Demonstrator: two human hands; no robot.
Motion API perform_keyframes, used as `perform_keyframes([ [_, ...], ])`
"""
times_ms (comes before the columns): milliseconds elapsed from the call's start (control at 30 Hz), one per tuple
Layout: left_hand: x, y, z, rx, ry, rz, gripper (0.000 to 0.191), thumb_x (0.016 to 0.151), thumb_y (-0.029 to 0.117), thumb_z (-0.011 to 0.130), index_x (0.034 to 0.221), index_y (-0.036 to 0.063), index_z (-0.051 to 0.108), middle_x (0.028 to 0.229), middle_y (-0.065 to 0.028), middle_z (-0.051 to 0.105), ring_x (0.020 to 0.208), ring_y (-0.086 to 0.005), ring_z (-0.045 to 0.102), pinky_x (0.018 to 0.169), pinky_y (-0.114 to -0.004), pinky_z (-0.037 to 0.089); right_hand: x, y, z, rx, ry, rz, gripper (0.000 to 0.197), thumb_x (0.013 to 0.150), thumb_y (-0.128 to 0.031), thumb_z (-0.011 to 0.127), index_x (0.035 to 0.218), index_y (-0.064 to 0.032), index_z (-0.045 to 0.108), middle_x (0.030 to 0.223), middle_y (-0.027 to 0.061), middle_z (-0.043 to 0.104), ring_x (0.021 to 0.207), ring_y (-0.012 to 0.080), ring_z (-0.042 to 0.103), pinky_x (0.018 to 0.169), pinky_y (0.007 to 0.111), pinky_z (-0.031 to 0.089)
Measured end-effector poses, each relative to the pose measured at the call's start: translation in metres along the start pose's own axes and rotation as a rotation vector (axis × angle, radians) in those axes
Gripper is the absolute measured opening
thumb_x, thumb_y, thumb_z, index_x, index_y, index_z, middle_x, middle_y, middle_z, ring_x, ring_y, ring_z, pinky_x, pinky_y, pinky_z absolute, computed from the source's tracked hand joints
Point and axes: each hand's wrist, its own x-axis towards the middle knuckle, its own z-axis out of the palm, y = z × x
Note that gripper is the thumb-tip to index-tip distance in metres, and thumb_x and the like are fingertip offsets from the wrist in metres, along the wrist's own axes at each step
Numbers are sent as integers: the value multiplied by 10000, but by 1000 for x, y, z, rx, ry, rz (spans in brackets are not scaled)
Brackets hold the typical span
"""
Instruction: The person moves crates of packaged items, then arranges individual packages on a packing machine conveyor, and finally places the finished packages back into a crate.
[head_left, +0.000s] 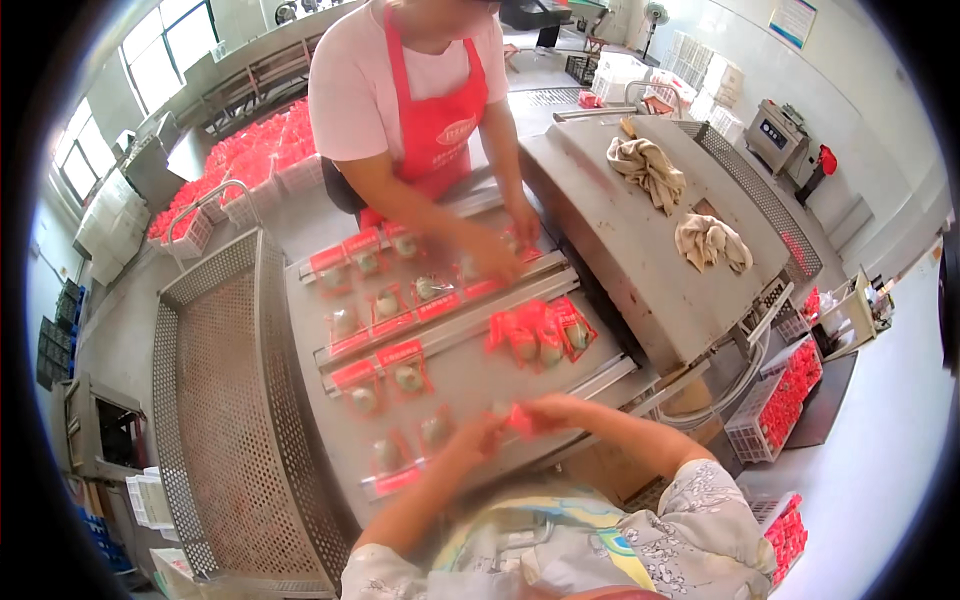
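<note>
My left hand (480, 439) and my right hand (553, 414) are close together over the near edge of the metal table (457, 375), with a small red and clear plastic packet (521, 421) between them. The right fingers grip its red end; the left fingers are blurred at its other side. To their left lie packets with pale, egg-like contents (435, 431), (388, 454). Two more packets (409, 377) lie in the row beyond, against a metal bar (450, 330). A heap of red packets (536, 334) rests ahead of my hands.
Across the table a co-worker in a red apron (435, 97) handles packets. A perforated metal tray (232, 420) stands at left. On the metal machine cover (660, 225) at right lie two crumpled cloths (712, 241). White crates (757, 420) of red packets stand beyond it.
</note>
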Motion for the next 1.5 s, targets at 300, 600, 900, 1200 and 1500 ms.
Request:
perform_keyframes([
  [300, -62, 38, 55, 73, -164, 99, 132, 806, 126, 666, 913, 97, 594, 706, 43, 572, 568, -32, 509, 483, -165, 407, 20, 1, -43, -200, -159, 0, 303, 816, -393, 648, 874, -96, 655, 702, -4, 602, 557, 82, 523, 492, 229, 427],
  [600, -67, 67, 22, 1372, 343, 580, 280, 713, 154, 707, 890, 28, 530, 676, -86, 597, 609, -216, 591, 534, -348, 449, 47, -13, -21, -254, -103, -228, 182, 742, -191, 720, 766, -41, 619, 659, -1, 587, 541, 80, 517, 476, 249, 412],
  [900, -45, 63, 20, 1751, 716, 556, 395, 700, 223, 683, 979, 14, 496, 815, -178, 628, 798, -375, 600, 672, -484, 456, 87, -1, -4, -596, 328, -646, 196, 727, -129, 709, 770, 8, 575, 629, 36, 549, 578, 105, 488, 529, 286, 394],
  [1200, -47, 64, 33, 1705, 675, 389, 578, 625, 255, 761, 1055, 9, 462, 858, -196, 631, 847, -383, 600, 700, -476, 472, 80, -8, -19, -715, 94, -495, 324, 659, -234, 748, 835, 3, 614, 750, 152, 622, 691, 254, 599, 648, 353, 457],
  [1500, -54, 63, 34, 1614, 682, 372, 454, 715, 176, 665, 1048, -15, 423, 751, -193, 635, 793, -393, 612, 673, -477, 483, 58, -35, -20, -827, -46, -320, 296, 678, -254, 725, 795, 4, 640, 669, 125, 601, 625, 195, 570, 621, 340, 453],
])
